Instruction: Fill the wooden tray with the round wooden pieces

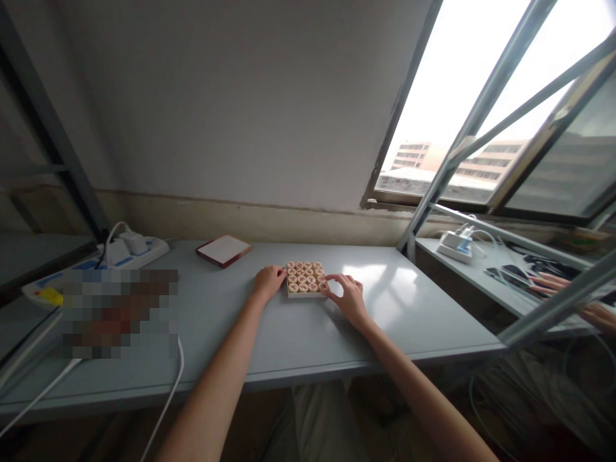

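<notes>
A shallow box [307, 295] of round Chinese chess pieces [301, 279] with red characters lies on the grey table, its pieces set in rows. At its left edge my left hand [269, 282] is closed, thumb and fingertips against the side. My right hand [349, 295] reaches the near right corner, thumb and index finger pinching a chess piece [323, 285] there. The fingertips partly cover that piece, so whether it is lifted is hard to see. Farther back on the left lies the box lid [224, 250], pale inside with dark red sides.
A power strip [144, 252] with plugs and white cables occupies the table's left end, beside a blurred-out patch. Metal frame bars [436, 179] rise at the right. Beyond them, another person's hands [553, 283] are over a second table with a charger block [455, 247].
</notes>
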The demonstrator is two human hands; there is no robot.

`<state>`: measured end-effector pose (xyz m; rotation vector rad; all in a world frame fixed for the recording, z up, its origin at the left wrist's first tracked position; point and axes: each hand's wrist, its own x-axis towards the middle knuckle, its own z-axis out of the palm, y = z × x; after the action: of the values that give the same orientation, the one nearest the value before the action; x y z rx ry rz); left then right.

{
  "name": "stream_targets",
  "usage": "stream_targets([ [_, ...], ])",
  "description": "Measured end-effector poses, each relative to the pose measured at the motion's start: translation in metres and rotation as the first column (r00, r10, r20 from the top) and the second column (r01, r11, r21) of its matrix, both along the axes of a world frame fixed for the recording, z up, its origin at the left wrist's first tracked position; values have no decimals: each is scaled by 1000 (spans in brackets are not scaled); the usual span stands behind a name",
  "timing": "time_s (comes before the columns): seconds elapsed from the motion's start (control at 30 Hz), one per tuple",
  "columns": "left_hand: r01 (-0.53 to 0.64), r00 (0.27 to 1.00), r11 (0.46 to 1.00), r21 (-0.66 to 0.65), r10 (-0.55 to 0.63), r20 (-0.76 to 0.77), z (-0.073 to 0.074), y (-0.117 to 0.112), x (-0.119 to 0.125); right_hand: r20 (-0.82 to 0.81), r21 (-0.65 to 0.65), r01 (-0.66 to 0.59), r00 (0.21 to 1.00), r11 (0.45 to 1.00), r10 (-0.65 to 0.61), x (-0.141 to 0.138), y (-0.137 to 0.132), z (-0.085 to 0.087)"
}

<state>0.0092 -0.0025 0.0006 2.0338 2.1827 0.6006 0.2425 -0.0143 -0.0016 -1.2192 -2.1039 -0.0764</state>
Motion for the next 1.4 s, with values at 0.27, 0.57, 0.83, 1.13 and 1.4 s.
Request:
stream_targets([
  [0.27, -4, 1000, 1000, -4, 4, -6, 5, -1, 2, 163, 144, -45, 986, 989, 22, -4, -11, 20],
  [0.57, -8, 999, 1000, -20, 9, 39, 5, 1, 1, 453, 163, -320, 865, 933, 217, -5, -7, 32],
  [0.83, 11, 1000, 1000, -1, -11, 4, 2, 3, -1, 494, 147, -383, 827, 912, 268, -6, 3, 28],
  [1.13, -108, 993, 990, 86, 103, 61, 3, 3, -5, 303, 223, -241, 938, 944, 168, 14, -11, 24],
  [1.4, -577, 790, 743, 339, 613, 4, -7, -5, -59, 201, 186, -244, 958, 952, 207, 33, -11, 9],
])
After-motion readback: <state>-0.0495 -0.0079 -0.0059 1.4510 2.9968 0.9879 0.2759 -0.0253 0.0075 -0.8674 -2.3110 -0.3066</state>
